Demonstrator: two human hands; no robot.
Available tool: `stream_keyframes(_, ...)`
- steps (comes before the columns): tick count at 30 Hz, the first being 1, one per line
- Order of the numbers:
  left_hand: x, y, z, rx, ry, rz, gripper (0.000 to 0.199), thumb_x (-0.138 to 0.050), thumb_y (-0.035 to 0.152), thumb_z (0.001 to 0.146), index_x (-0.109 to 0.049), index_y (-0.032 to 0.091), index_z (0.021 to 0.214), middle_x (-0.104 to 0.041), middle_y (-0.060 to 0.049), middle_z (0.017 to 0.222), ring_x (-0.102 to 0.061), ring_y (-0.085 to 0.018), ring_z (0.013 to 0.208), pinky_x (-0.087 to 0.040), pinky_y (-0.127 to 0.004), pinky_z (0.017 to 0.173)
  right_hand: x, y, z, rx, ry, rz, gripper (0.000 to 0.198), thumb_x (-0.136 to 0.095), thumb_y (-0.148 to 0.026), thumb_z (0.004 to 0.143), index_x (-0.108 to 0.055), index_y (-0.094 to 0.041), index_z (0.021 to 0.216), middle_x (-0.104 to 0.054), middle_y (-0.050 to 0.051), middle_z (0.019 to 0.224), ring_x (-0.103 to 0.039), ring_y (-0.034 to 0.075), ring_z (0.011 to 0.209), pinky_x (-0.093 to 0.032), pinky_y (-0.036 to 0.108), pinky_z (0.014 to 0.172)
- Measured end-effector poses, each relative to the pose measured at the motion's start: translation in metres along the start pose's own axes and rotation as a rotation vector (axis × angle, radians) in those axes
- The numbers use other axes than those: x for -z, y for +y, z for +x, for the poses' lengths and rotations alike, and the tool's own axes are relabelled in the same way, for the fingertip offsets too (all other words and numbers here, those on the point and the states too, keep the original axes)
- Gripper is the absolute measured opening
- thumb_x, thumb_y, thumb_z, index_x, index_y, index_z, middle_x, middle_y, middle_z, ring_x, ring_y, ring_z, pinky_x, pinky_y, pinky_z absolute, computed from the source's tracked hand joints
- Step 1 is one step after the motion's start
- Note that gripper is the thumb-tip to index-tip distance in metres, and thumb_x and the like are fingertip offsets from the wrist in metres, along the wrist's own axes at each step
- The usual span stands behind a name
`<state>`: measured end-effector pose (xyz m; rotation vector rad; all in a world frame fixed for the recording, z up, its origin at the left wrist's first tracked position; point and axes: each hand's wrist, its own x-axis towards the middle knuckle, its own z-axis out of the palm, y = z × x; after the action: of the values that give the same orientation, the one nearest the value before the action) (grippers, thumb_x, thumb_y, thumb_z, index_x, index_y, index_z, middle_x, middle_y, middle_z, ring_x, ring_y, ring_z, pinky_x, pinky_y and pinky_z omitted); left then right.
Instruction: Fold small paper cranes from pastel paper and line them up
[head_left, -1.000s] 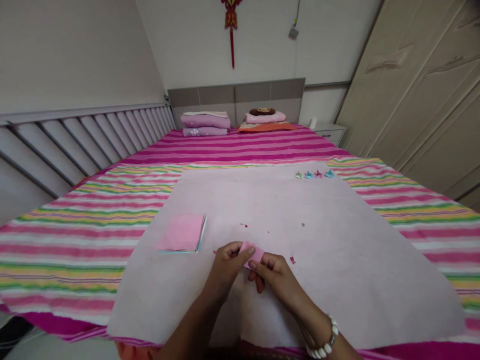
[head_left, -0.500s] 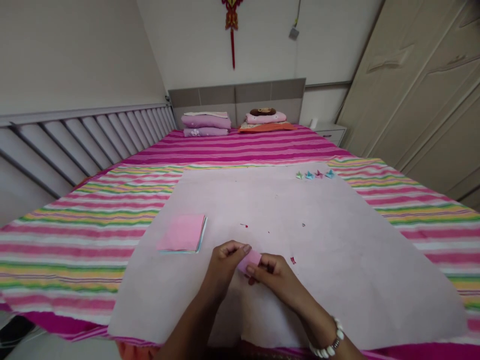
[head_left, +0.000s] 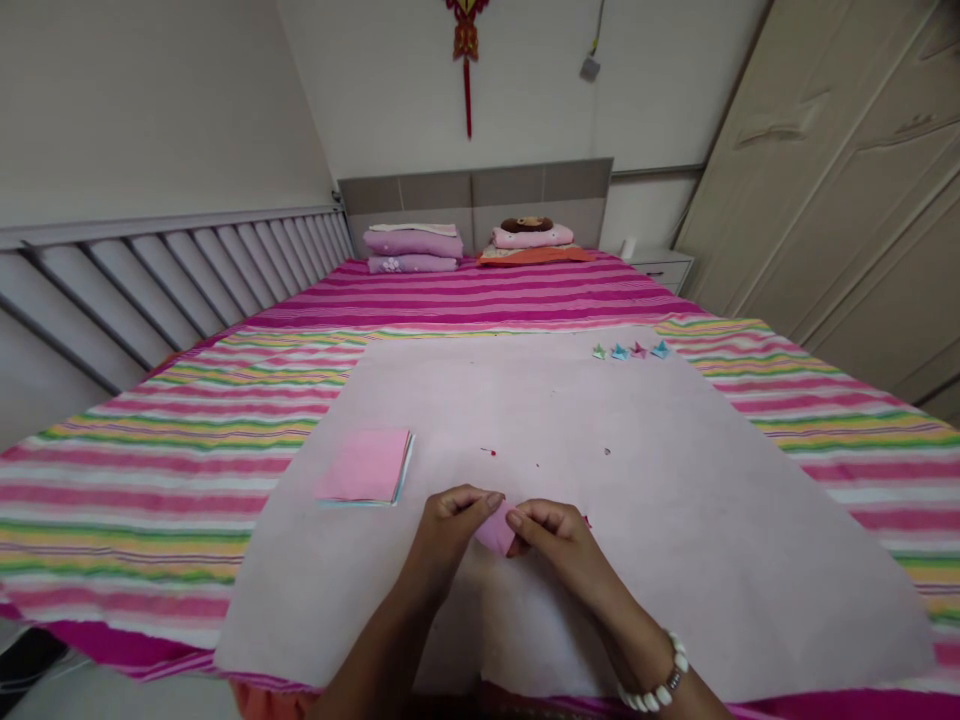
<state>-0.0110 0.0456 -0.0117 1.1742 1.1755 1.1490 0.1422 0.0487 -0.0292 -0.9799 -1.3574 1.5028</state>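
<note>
A small folded piece of pink paper (head_left: pixel 495 532) is held up between both hands, over the near part of a pale sheet (head_left: pixel 675 500). My left hand (head_left: pixel 454 525) pinches its upper left edge, thumb on top. On the other side my right hand (head_left: pixel 551 530), with a white bead bracelet at the wrist, grips the right edge between thumb and fingers. The fingertips behind the paper are partly hidden. To the left lies a stack of square coloured paper (head_left: pixel 367 466), pink on top.
Several small folded paper figures (head_left: pixel 619 351) stand in a row at the sheet's far right. Tiny scraps (head_left: pixel 491 453) lie beyond my hands. The sheet rests on a striped bedspread (head_left: pixel 150 500); folded bedding (head_left: pixel 414 245) sits by the headboard, and a railing (head_left: pixel 187 260) runs along the left.
My right thumb has moved up from the paper's lower part to its upper right edge. The right hand now partly covers a red scrap behind it. The left hand has barely moved.
</note>
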Motion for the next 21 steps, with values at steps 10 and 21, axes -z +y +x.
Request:
stream_keyframes(10, -0.002, 0.003, 0.0, -0.011, -0.054, -0.073, 0.023, -0.06, 0.036, 0.08, -0.069, 0.015, 0.077, -0.06, 0.001, 0.054, -0.055, -0.013, 0.054, -0.043, -0.026, 0.055, -0.011, 0.006, 0.0, -0.046, -0.013, 0.113, 0.024, -0.072, -0.039, 0.069, -0.07, -0.015, 0.063, -0.067, 0.002, 0.059, -0.055, 0.012, 0.051, -0.044, 0.025, 0.055)
stream_keyframes(21, 0.006, -0.008, -0.002, -0.043, 0.018, -0.125, 0.021, -0.074, 0.022, 0.067, -0.055, 0.017, 0.075, -0.062, 0.004, 0.064, -0.057, -0.009, 0.059, -0.043, -0.021, 0.058, -0.002, 0.005, 0.0, 0.001, 0.008, 0.061, 0.026, -0.071, -0.042, 0.071, -0.071, -0.015, 0.07, -0.065, 0.001, 0.061, -0.056, 0.013, 0.056, -0.044, 0.025, 0.057)
